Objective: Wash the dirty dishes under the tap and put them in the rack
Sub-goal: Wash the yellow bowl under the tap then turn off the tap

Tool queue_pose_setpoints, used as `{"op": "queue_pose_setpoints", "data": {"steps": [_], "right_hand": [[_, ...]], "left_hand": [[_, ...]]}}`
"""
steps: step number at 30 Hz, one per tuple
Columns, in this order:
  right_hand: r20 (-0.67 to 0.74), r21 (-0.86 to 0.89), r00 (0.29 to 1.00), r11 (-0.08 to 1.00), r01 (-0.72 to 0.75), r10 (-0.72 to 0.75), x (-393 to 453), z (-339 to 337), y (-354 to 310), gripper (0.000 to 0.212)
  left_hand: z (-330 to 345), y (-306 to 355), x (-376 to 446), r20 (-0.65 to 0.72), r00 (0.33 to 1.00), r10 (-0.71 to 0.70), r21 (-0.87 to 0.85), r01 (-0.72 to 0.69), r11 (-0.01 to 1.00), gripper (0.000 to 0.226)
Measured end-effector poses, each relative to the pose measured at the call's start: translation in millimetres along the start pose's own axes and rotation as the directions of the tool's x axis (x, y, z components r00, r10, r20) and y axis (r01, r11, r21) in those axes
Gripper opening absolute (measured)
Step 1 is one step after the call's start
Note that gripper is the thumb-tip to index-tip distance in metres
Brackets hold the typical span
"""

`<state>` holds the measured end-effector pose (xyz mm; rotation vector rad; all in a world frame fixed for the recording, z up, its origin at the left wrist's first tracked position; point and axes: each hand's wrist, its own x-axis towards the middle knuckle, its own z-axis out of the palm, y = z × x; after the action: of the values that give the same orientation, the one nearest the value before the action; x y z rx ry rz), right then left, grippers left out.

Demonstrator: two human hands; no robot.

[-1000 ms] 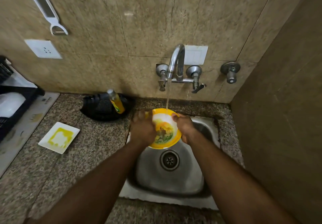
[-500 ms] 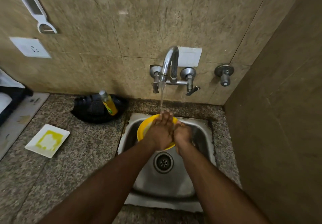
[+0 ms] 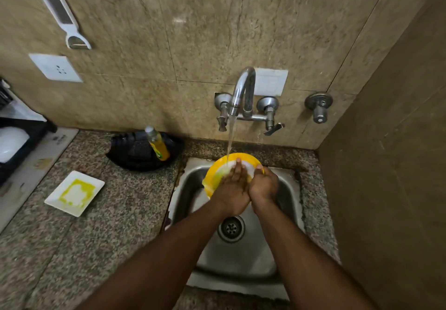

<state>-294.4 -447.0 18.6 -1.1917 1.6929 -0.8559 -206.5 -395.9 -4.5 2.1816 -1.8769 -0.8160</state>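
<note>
While water hits the yellow plate [image 3: 217,171], the left hand [image 3: 233,189] lies flat on it and the right hand [image 3: 263,185] grips its rim.

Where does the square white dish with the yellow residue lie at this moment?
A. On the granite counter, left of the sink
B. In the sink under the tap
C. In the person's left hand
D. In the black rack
A: the square white dish lies flat on the speckled counter left of the sink, untouched, while both hands work on the yellow plate under the running tap.
</note>
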Motion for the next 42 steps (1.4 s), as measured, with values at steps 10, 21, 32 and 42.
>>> {"op": "queue_pose_setpoints", "data": {"steps": [10, 21, 32, 42], "right_hand": [[-0.034, -0.008, 0.999, 0.999, 0.037, -0.037, -9, -1, -1, 0.035], [-0.087, 0.2, 0.995, 0.978, 0.062, -0.045, -14, -23, 25, 0.033], [-0.283, 0.269, 0.956, 0.963, 0.0, 0.079, -4, -23, 24, 0.035], [-0.246, 0.23, 0.969, 0.969, 0.089, -0.03, -21, -13, 18, 0.032]], "left_hand": [[-23, -8, 13, -0.243, 0.966, -0.09, 0.077, 0.111, 0.991, 0.076], [-25, -39, 8, -0.345, 0.754, -0.559, -0.713, 0.177, 0.678, 0.02], [-7, -14, 7, -0.065, 0.867, -0.494, -0.97, 0.061, 0.234, 0.02], [0, -37, 20, -0.022, 0.687, -0.726, -0.993, 0.07, 0.096, 0.049]]}}
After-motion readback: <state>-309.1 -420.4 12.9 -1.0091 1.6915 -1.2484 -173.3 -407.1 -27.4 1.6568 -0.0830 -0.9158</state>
